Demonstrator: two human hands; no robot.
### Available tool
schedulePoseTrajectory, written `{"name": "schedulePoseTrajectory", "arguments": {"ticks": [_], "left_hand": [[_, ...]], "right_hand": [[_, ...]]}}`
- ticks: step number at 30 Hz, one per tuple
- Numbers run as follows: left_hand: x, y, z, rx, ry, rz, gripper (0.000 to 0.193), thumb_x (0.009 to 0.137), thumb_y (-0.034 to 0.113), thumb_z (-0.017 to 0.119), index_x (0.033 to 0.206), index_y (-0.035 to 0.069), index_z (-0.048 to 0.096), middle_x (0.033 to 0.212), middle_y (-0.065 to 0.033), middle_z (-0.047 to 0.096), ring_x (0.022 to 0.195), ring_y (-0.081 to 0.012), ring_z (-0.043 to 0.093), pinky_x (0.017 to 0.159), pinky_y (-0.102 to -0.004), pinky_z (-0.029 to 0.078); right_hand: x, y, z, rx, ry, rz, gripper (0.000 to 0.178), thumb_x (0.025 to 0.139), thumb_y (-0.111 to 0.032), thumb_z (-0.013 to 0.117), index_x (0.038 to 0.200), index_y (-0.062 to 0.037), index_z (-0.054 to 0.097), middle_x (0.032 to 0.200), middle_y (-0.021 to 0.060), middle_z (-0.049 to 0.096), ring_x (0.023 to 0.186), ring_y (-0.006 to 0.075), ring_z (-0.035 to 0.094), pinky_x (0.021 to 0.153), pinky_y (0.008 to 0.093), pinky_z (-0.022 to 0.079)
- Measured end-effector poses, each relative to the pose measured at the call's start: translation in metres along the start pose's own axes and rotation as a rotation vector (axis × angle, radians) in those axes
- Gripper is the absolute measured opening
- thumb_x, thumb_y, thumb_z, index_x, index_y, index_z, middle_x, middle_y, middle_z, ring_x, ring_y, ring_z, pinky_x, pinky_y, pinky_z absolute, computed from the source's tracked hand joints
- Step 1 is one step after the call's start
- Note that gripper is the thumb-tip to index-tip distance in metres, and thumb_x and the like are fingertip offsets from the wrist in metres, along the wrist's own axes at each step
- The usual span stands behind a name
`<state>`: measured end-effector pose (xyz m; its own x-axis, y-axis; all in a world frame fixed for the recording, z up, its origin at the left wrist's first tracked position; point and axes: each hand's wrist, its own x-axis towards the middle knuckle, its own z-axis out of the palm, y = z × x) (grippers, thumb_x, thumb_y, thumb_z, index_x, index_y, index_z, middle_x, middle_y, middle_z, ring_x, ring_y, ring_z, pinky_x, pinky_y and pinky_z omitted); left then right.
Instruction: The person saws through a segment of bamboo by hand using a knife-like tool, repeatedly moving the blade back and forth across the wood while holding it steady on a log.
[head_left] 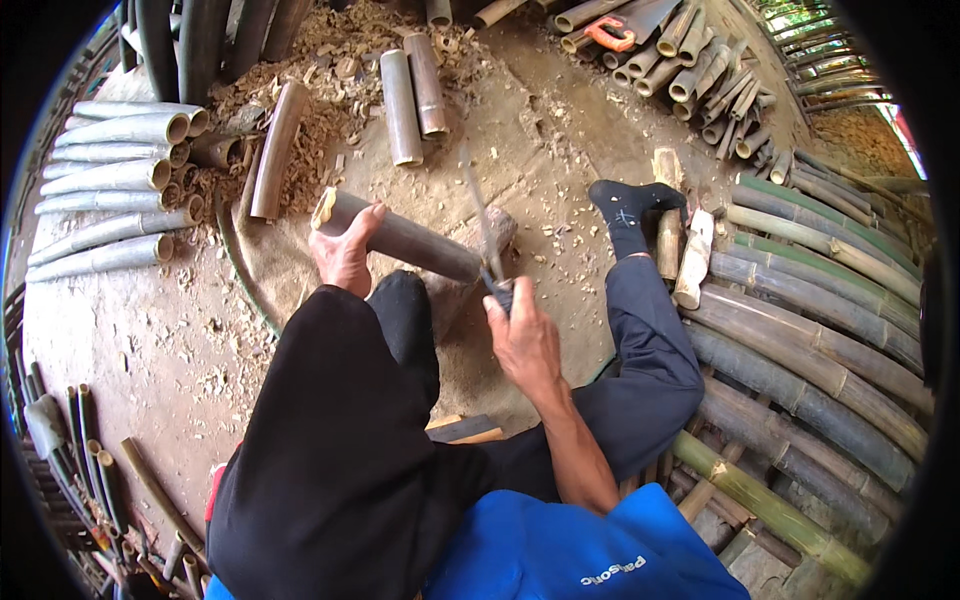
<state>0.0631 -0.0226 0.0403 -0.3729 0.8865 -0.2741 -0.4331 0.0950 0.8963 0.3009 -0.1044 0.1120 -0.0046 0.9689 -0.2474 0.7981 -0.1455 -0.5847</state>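
My left hand (343, 252) is wrapped round the left end of a dark brown bamboo tube (415, 238), which lies slanted in front of me. Pale, freshly cut material shows at that end. The tube's right end is by a wooden block (497, 238) on the ground. My right hand (526, 345) grips the dark handle of a long knife (480, 212) beside this end. Its blade points up and away, blurred toward the tip. Whether the blade touches the bamboo, I cannot tell.
Two bamboo tubes (402, 110) lie ahead among wood shavings (340, 70), another bamboo piece (278, 150) left of them. Bamboo stacks stand at left (110, 185) and far right (690, 70), with an orange-handled saw (612, 33) on the latter. Bamboo poles (810, 340) form a platform at right.
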Motion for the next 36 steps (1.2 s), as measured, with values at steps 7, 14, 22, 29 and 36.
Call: {"name": "schedulePoseTrajectory", "arguments": {"ticks": [7, 14, 22, 29, 36], "left_hand": [[-0.006, 0.0, 0.016, 0.036, -0.038, 0.065, 0.032, 0.078, 0.015, 0.087, 0.101, 0.002, 0.069, 0.094, -0.0056, 0.07, 0.083, -0.0166, 0.066, 0.079, -0.0348, 0.053], [-0.006, -0.006, -0.008, 0.043, -0.125, 0.009, 0.036, 0.079, 0.015, 0.084, 0.106, 0.0, 0.066, 0.1, -0.012, 0.073, 0.094, -0.0237, 0.071, 0.089, -0.0394, 0.055], [0.002, -0.003, -0.011, -0.072, -0.27, 0.037, 0.045, 0.078, 0.012, 0.082, 0.114, 0.003, 0.056, 0.106, -0.015, 0.069, 0.102, -0.0297, 0.07, 0.095, -0.0462, 0.055], [0.003, -0.004, -0.02, 0.065, -0.237, -0.078, 0.046, 0.076, 0.014, 0.082, 0.115, 0.005, 0.06, 0.103, -0.0069, 0.065, 0.099, -0.0219, 0.066, 0.09, -0.0413, 0.056], [-0.006, -0.002, -0.008, -0.047, 0.003, -0.163, 0.05, 0.079, 0.026, 0.085, 0.118, 0.009, 0.058, 0.107, -0.0041, 0.064, 0.099, -0.0186, 0.065, 0.08, -0.0428, 0.057]], "right_hand": [[0.003, 0.045, 0.035, -0.127, -0.047, 0.123, 0.034, 0.102, -0.029, 0.06, 0.111, -0.0011, 0.042, 0.087, 0.0317, 0.068, 0.081, 0.0526, 0.067, 0.069, 0.0594, 0.052], [-0.012, -0.008, -0.013, 0.178, 0.076, -0.058, 0.033, 0.101, -0.03, 0.06, 0.11, -0.0016, 0.047, 0.087, 0.0278, 0.068, 0.08, 0.0517, 0.067, 0.069, 0.057, 0.052], [0.01, 0.046, 0.024, -0.112, -0.106, 0.148, 0.037, 0.103, -0.035, 0.055, 0.115, -0.0016, 0.045, 0.092, 0.0307, 0.069, 0.087, 0.0523, 0.067, 0.075, 0.0614, 0.049], [-0.017, 0.012, -0.002, 0.309, 0.307, -0.292, 0.027, 0.098, -0.018, 0.067, 0.114, -0.002, 0.052, 0.086, 0.0207, 0.067, 0.076, 0.0433, 0.07, 0.061, 0.0452, 0.054], [-0.006, 0.028, 0.007, 0.098, -0.039, 0.111, 0.034, 0.102, -0.034, 0.059, 0.11, -0.0034, 0.047, 0.078, 0.0257, 0.064, 0.08, 0.0497, 0.066, 0.068, 0.0541, 0.05]]}}
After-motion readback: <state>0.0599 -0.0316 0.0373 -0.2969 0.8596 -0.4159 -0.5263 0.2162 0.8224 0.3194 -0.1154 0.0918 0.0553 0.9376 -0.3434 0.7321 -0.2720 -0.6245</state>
